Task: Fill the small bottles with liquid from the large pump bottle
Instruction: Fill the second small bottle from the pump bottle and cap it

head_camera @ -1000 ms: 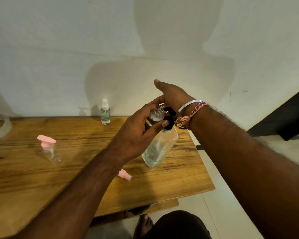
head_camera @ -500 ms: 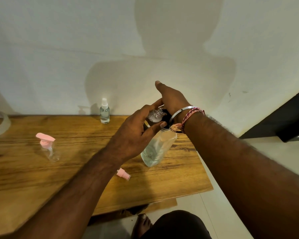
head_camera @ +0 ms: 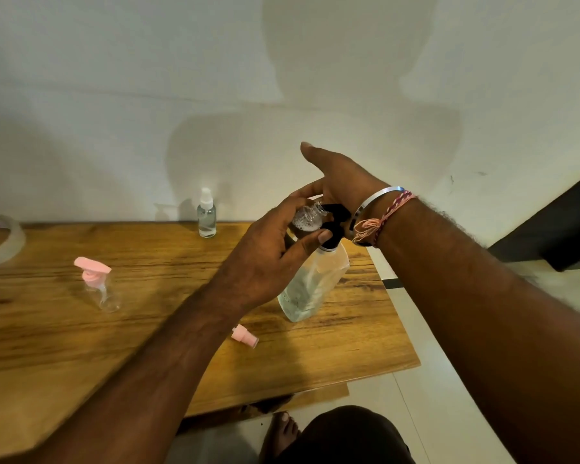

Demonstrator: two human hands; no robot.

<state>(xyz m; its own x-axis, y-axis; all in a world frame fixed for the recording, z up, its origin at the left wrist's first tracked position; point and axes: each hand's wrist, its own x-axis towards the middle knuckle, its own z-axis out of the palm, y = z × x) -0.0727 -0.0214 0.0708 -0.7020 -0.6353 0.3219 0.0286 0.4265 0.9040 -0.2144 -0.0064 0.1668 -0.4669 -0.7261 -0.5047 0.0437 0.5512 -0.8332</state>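
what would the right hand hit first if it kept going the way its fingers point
Probably nothing close: the right hand points up-left over the pump bottle, and only the white wall lies beyond, though depth is unclear.

The left hand (head_camera: 268, 256) held a small clear bottle (head_camera: 307, 220) tilted, its open neck at the black pump head (head_camera: 335, 226) of the large bottle (head_camera: 312, 286) on the wooden table (head_camera: 81, 346). The right hand (head_camera: 339, 179) lay over the pump. A spray bottle (head_camera: 206, 214), a pink-pump bottle (head_camera: 99, 286) and a loose pink cap (head_camera: 245, 335) sat well apart.
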